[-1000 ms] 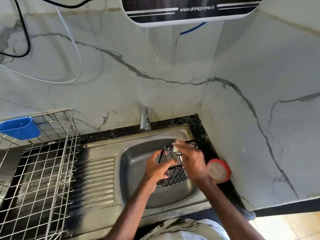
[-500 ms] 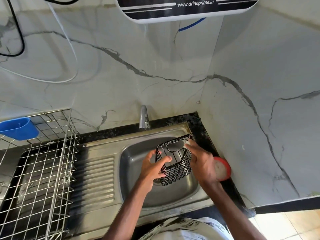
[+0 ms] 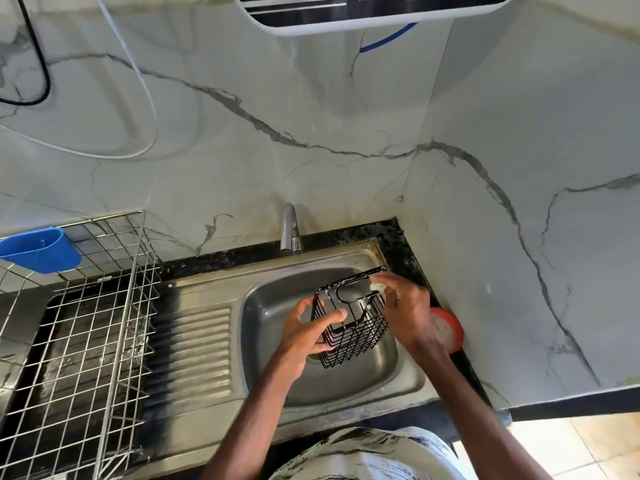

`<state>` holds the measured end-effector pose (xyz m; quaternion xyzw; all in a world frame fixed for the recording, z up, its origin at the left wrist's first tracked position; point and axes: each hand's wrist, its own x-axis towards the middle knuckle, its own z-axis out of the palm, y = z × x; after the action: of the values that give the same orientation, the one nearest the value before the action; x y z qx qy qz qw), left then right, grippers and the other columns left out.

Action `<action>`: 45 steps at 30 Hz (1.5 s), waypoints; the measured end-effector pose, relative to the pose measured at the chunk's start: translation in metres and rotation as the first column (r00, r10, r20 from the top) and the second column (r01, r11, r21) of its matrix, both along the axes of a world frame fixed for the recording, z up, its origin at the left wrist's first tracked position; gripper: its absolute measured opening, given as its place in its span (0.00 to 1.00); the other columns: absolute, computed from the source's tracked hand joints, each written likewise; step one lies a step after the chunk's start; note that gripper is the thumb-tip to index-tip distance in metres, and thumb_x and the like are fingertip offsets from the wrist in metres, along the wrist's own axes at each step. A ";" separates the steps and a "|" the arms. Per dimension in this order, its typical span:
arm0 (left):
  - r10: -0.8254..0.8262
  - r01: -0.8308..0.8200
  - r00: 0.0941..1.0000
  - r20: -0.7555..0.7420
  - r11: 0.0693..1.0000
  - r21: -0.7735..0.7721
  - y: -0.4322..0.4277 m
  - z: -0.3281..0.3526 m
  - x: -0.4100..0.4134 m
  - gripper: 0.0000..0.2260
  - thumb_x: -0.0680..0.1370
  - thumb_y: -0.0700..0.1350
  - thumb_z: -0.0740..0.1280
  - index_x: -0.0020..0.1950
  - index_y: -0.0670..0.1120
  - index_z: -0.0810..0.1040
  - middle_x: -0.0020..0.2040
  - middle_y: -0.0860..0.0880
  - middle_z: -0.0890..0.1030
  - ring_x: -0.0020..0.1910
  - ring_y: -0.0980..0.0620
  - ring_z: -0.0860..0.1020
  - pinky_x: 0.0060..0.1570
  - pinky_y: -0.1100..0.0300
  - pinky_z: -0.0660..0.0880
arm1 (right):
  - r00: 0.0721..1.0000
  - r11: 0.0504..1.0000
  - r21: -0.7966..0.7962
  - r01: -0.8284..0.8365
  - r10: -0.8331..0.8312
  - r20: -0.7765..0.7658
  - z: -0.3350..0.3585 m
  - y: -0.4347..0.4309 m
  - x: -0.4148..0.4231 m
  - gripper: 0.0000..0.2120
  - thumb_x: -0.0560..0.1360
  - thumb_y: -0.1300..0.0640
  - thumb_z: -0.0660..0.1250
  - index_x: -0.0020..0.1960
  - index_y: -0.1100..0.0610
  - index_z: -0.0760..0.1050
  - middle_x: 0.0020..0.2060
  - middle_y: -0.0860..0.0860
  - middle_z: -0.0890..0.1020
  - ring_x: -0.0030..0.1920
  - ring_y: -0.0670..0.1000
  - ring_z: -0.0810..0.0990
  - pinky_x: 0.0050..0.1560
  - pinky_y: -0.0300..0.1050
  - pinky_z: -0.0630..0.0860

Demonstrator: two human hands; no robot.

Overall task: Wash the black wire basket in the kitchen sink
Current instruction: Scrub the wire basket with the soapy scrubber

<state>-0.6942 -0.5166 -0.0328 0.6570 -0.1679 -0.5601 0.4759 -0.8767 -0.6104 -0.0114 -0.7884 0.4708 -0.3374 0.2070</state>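
Note:
A black wire basket [image 3: 356,327] is held tilted over the steel sink bowl [image 3: 277,306], its flat back panel facing up. My left hand [image 3: 304,336] grips its left side, thumb over the rim. On the basket's right sits my right hand [image 3: 407,306], which pinches a small pale soapy scrubber [image 3: 377,287] against the upper right corner. The tap [image 3: 290,230] stands behind the bowl, and I see no water running.
A steel wire dish rack [image 3: 86,323] fills the counter at left, with a blue plastic holder [image 3: 38,249] clipped on it. A red round container [image 3: 448,329] sits on the black counter right of the sink. Marble walls close the back and right.
The basket has turned so its back panel faces up. My right hand has shifted from the basket's top to its upper right corner with the scrubber.

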 end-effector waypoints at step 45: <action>0.185 -0.188 0.980 -0.073 0.982 -0.037 -0.006 0.004 0.005 0.27 0.73 0.47 0.80 0.71 0.51 0.78 0.68 0.38 0.78 0.55 0.42 0.82 0.40 0.52 0.86 | 0.960 0.959 -0.063 -0.275 0.271 -0.072 0.019 0.043 0.040 0.20 0.73 0.75 0.69 0.59 0.58 0.83 0.48 0.54 0.83 0.42 0.49 0.83 0.37 0.39 0.83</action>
<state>-0.6897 -0.5230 -0.0284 0.6395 -0.1013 -0.5317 0.5460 -0.8371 -0.5679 0.0078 -0.8630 0.3514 -0.2976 0.2081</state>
